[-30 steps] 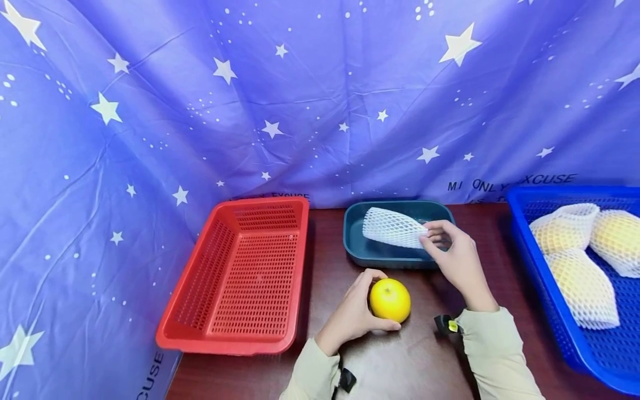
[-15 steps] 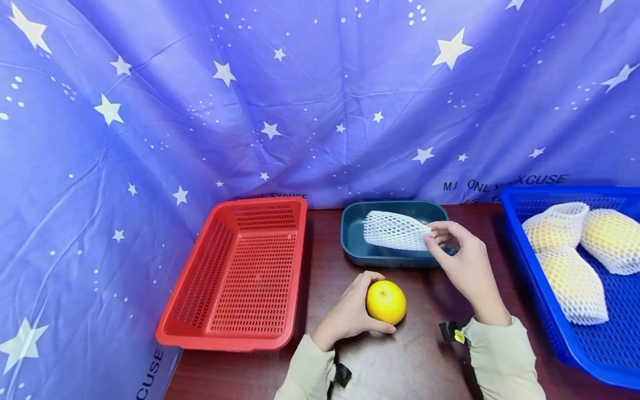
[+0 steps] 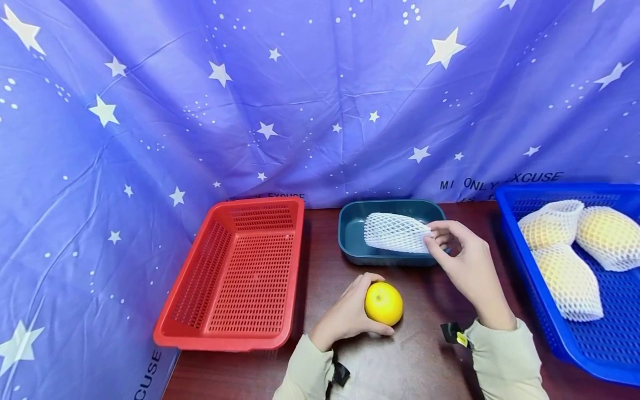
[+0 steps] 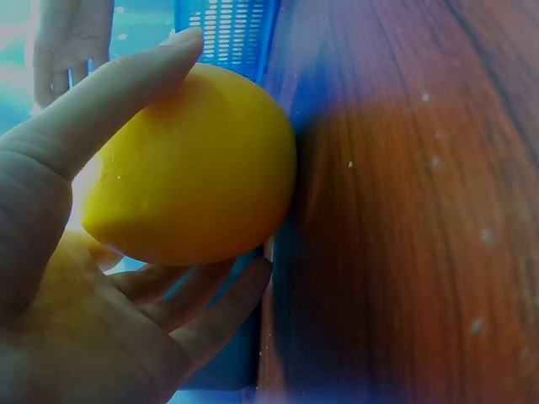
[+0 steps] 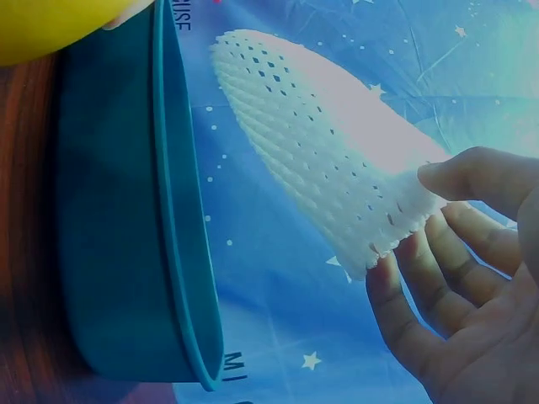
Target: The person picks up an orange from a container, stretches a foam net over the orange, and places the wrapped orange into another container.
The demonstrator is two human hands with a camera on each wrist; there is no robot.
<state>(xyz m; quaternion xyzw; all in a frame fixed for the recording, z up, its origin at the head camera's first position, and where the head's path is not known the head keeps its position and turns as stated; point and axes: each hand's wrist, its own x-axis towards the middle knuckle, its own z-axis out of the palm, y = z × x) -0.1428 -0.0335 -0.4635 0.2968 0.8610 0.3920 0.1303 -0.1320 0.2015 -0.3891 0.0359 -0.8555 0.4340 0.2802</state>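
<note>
My left hand (image 3: 348, 312) holds a yellow citrus fruit (image 3: 384, 304) on the brown table, thumb on the near side and fingers behind it. In the left wrist view the thumb and fingers curve round the fruit (image 4: 198, 168), whose tip points left. With thumb and fingertips my right hand (image 3: 467, 266) pinches one end of a white foam net sleeve (image 3: 396, 232). The right wrist view shows that sleeve (image 5: 320, 143) with no fruit in it, held above the dark teal tray (image 5: 118, 210). In the head view the tray (image 3: 350, 253) lies behind the fruit.
A red perforated basket (image 3: 250, 283) stands on the left with nothing in it. To the right, a blue basket (image 3: 550, 328) holds several yellow fruits in white foam nets (image 3: 567, 280). A starry blue curtain (image 3: 320, 100) hangs behind the table (image 3: 420, 355).
The view has shifted slightly. The right hand still pinches the net sleeve over the tray, and the left hand keeps its hold on the fruit; little else differs.
</note>
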